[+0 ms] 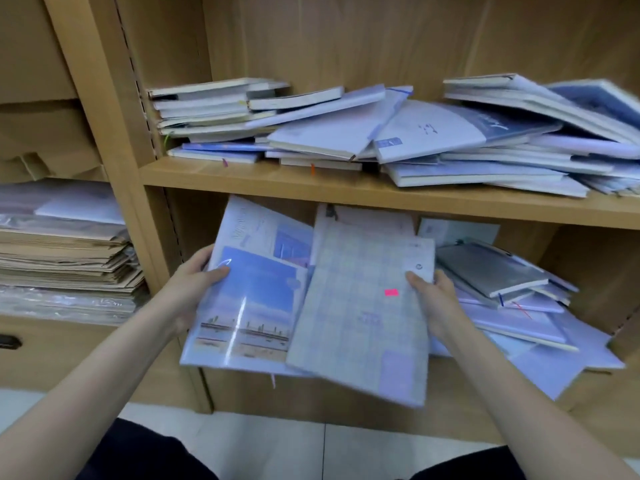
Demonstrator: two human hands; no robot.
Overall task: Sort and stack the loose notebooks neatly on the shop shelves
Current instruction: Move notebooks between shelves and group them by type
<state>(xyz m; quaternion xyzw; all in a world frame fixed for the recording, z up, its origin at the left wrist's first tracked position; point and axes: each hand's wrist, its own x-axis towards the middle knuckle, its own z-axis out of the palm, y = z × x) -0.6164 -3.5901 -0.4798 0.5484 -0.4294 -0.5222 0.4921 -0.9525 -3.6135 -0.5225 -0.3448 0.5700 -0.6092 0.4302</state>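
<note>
I hold a loose bunch of notebooks in front of the lower shelf. My left hand grips the left edge of a blue sky-and-pier notebook, thumb on its cover. My right hand grips the right edge of a pale checked notebook that carries a pink sticker. More notebooks fan out behind these two. An untidy pile of notebooks covers the upper shelf. Another loose heap lies on the right of the lower shelf.
A wooden upright divides this bay from the left bay, where flat brown paper and plastic-wrapped sheets are stacked. Pale floor tiles lie below, with my dark-clothed knees at the bottom edge.
</note>
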